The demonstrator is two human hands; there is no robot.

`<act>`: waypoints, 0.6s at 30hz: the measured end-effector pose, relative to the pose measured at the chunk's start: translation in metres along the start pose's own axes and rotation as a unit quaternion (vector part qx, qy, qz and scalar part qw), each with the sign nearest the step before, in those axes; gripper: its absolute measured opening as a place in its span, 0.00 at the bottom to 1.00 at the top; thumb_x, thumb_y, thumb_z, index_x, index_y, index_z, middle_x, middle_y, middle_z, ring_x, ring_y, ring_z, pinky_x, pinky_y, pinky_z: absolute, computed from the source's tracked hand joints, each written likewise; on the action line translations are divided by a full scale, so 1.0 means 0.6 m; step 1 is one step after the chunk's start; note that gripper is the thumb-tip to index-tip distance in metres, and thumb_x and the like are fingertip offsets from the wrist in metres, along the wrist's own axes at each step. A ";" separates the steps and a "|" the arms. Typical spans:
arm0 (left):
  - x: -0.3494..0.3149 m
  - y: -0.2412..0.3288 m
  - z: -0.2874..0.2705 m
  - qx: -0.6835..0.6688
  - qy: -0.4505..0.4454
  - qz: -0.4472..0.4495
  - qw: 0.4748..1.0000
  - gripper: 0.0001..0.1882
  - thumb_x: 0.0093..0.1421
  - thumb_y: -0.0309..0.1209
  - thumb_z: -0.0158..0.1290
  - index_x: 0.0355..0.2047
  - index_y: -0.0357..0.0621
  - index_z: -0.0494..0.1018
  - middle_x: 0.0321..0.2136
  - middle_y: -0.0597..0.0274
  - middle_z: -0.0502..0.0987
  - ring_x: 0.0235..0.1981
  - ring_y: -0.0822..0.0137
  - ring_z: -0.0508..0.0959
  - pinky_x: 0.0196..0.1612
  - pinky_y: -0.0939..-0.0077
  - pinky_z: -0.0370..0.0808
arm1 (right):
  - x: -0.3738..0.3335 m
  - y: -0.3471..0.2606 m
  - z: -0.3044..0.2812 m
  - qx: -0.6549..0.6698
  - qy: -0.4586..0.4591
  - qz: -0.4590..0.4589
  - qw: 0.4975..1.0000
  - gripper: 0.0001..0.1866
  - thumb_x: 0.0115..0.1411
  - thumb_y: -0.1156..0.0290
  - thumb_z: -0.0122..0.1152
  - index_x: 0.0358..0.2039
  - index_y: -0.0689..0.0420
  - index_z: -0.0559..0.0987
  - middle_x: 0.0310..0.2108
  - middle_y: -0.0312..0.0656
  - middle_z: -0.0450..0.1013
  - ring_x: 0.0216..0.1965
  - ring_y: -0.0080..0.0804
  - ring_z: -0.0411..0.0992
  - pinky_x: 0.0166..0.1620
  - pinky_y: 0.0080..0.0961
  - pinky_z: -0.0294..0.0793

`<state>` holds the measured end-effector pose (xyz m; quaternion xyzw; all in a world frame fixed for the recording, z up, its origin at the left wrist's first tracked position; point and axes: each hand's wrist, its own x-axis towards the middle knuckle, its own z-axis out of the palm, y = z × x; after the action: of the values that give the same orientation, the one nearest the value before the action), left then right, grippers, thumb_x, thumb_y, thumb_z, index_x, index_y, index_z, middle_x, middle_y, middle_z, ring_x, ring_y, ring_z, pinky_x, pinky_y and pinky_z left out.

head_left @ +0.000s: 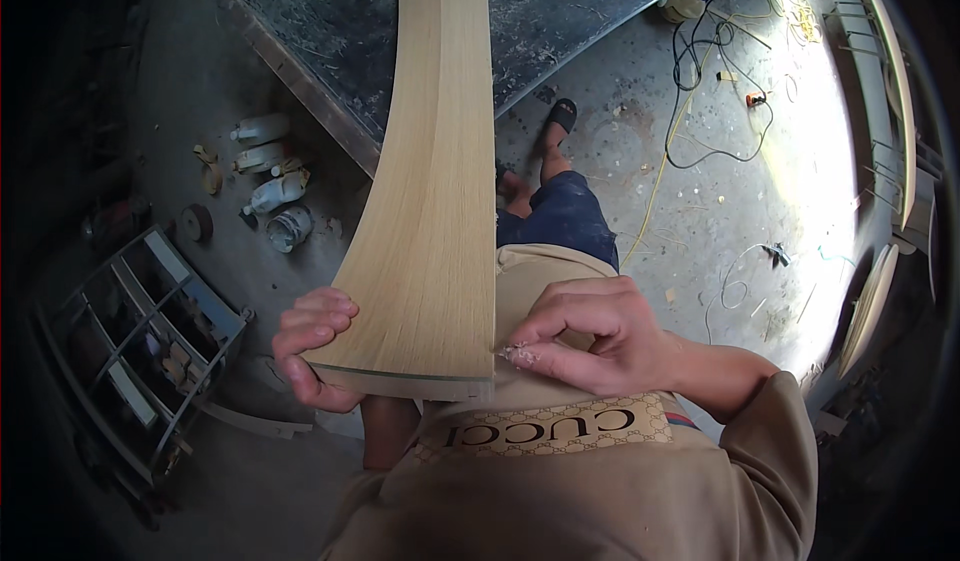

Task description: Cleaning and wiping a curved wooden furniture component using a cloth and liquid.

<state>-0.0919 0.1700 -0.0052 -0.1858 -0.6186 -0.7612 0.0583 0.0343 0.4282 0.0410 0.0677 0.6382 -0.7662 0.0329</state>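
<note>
A long wooden board (432, 211) with a curved left side and a straight right edge runs from the dark tabletop toward my chest, flaring wide at the near end. My left hand (318, 346) grips its near left corner, fingers curled around the edge. Just off the right edge, close to the near corner, my right hand (600, 336) is closed in a pinch. Pale, crumbly bits (520, 356) cling to its thumb and fingertips. What else lies between those fingers, if anything, is hidden. A darker layer shows along the board's near end.
The dark, scuffed table (310, 21) supports the far part of the board. Plastic bottles (275, 193) and a tub (290, 229) stand on the floor at left, near a metal rack (150, 331). Black cables (690, 61) trail over the floor at right, beside curved panels (868, 311).
</note>
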 end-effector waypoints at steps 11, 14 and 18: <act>-0.001 -0.001 0.000 0.012 0.001 0.006 1.000 0.23 0.73 0.42 0.32 0.34 0.39 0.72 0.27 0.52 0.77 0.27 0.58 0.78 0.37 0.60 0.77 | 0.045 0.098 -0.007 -0.040 0.072 0.140 0.987 0.10 0.66 0.69 0.72 0.39 0.65 0.86 0.29 0.40 0.82 0.29 0.18 0.76 0.33 0.21 0.76; -0.003 -0.002 0.002 0.007 0.006 0.007 1.000 0.23 0.74 0.42 0.32 0.34 0.39 0.72 0.28 0.52 0.77 0.28 0.58 0.78 0.37 0.60 0.77 | 0.020 0.011 0.005 -0.035 0.040 0.092 0.994 0.05 0.65 0.74 0.73 0.35 0.62 0.86 0.30 0.38 0.83 0.30 0.21 0.78 0.35 0.20 0.75; -0.002 -0.005 0.005 0.019 0.007 0.013 1.000 0.23 0.73 0.42 0.33 0.34 0.39 0.72 0.27 0.53 0.77 0.28 0.59 0.77 0.37 0.60 0.77 | 0.001 -0.079 0.008 0.021 -0.032 0.096 0.995 0.04 0.62 0.77 0.76 0.33 0.63 0.87 0.30 0.43 0.84 0.30 0.28 0.82 0.34 0.22 0.76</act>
<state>-0.0912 0.1733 -0.0082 -0.1873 -0.6301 -0.7498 0.0756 0.0272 0.4324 0.0880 0.1048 0.6114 -0.7742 0.1253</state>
